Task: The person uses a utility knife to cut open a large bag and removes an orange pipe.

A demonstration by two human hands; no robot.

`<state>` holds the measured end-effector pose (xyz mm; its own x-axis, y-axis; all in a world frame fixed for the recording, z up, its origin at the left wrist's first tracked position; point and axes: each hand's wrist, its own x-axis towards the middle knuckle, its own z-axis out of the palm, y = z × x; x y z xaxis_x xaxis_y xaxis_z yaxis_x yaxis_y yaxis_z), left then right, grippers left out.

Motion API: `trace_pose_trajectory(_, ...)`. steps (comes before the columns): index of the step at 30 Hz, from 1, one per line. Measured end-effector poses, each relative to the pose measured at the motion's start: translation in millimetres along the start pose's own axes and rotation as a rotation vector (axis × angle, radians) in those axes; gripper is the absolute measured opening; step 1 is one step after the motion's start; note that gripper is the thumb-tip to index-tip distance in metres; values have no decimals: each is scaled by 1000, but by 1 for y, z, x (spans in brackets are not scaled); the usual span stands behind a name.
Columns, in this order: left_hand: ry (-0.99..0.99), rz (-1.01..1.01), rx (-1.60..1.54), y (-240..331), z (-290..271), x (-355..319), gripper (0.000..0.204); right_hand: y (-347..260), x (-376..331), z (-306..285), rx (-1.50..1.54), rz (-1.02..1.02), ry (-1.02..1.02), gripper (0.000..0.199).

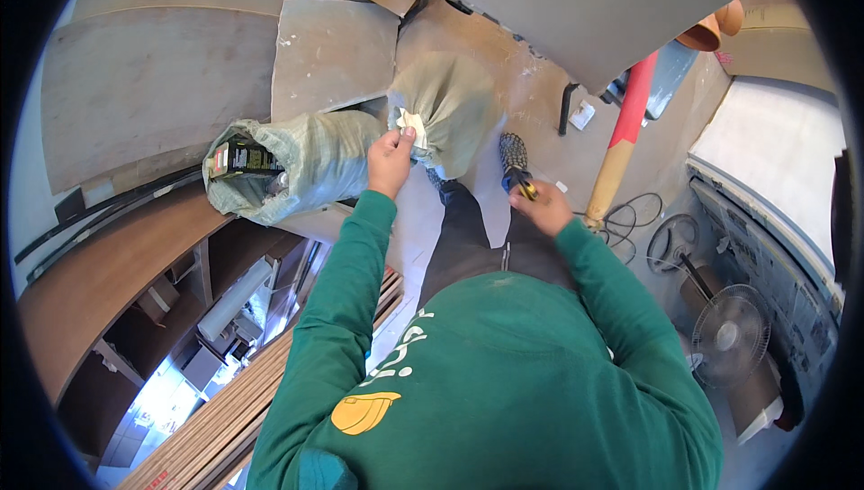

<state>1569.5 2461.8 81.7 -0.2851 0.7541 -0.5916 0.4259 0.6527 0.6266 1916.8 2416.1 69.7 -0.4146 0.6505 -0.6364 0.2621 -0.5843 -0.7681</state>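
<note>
My left hand point(391, 164) is closed, its thumb and fingers pinching a small cream-coloured scrap point(412, 125). Right beside it stands a beige woven sack point(454, 103), just in front of my feet; I cannot tell whether the scrap is part of it. My right hand point(546, 209) is wrapped round a small black-and-yellow hand tool point(524, 189), held over my right leg. Its exact kind is hidden by the fingers. To the left lies a second woven sack point(328, 152), its mouth open, with a dark printed package point(250, 159) inside.
Boards point(162, 85) lean at the back left, above a wooden shelf unit point(117, 287). Stacked planks point(270, 400) lie at lower left. On the right are a red-and-tan pole point(621, 143), a loose black cable point(634, 211) and a fan point(727, 337). A grey panel point(576, 4) overhangs the far side.
</note>
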Motion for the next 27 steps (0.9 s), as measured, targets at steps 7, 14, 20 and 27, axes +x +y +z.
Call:
trace_pose_trajectory(7, -156, -172, -249, -16, -6, -5, 33, -56, 96, 96, 345, 66, -102, 41)
trace_pose_trajectory(14, -240, -154, -623, -35, -18, -4, 32, -50, 132, 131, -125, -98, 25, 21)
trace_pose_trajectory(20, -101, 76, -386, -53, -15, -1, 30, -50, 133, 129, 164, -88, 3, 10)
trace_pose_trajectory(27, -30, 66, -175, -57, -10, -11, 28, -69, 129, 111, 233, -43, -5, 10)
